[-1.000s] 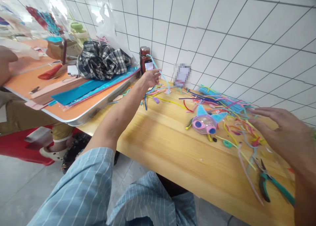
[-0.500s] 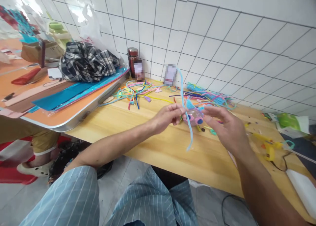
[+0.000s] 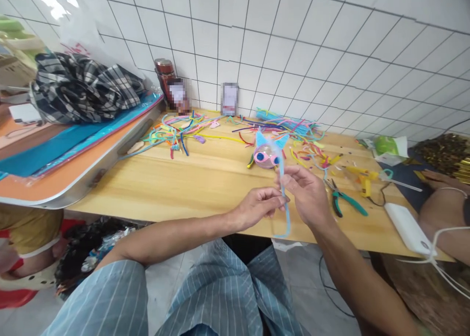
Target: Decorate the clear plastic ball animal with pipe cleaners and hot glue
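Observation:
Both hands meet above the near edge of the wooden table. My left hand and my right hand each pinch a light blue pipe cleaner that runs upright between them, its lower end curling below the table edge. Just beyond it on the table sits a pink round craft animal with blue ears and blue eyes. Loose pipe cleaners in many colours lie scattered toward the wall.
Green-handled pliers, a yellow glue gun and a white power bank lie at the right. A dark jar stands by the tiled wall. An orange table at left carries plaid cloth. Another person's arm is at far right.
My left hand drew the blue pipe cleaner from the far pile toward me. My right hand came in and took hold of it too. The view swung to the right.

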`<control>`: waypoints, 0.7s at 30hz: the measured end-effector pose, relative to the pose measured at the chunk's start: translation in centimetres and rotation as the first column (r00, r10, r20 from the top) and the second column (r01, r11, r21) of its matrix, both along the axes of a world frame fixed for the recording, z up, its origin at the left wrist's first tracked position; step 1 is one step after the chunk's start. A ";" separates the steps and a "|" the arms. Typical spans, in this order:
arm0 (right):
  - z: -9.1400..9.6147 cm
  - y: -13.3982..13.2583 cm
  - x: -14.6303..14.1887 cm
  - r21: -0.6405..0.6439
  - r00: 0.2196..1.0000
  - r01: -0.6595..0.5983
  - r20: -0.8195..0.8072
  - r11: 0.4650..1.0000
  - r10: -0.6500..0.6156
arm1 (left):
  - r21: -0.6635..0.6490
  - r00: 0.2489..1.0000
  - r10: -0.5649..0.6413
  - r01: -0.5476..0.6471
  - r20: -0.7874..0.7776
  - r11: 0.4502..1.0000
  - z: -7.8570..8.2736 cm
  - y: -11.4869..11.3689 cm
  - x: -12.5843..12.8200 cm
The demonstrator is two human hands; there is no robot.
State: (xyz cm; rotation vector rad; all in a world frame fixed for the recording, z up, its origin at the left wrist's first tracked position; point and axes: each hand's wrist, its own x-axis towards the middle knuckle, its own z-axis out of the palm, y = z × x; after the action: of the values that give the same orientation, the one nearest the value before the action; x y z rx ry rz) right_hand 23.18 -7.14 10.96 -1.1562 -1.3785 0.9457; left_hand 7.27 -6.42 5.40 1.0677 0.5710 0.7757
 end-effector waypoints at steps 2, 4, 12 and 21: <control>-0.4 -0.4 -0.1 -0.019 0.999 0.009 -0.037 1.000 -0.010 | -0.014 1.000 -0.011 0.011 -0.001 1.000 -0.5 -0.5 0.5; -0.5 -0.6 0.1 -0.055 0.999 0.018 -0.034 0.998 -0.020 | -0.020 0.999 -0.043 0.043 0.001 0.999 -0.8 -0.8 0.7; -0.4 -2.7 3.8 0.156 0.789 -0.113 0.614 0.981 -0.007 | -0.065 0.997 0.064 -0.067 -0.034 0.996 0.5 2.0 -3.6; -4.0 -3.5 4.5 0.448 0.372 -0.165 0.853 0.879 -0.365 | 0.061 0.958 -0.137 0.157 -0.251 0.986 1.7 3.6 -7.3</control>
State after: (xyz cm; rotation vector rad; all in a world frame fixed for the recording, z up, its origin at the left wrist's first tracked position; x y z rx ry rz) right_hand 27.71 -10.59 6.96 -1.4121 -2.2323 -0.3459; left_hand 0.00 -2.79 7.07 1.2762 0.6663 0.5425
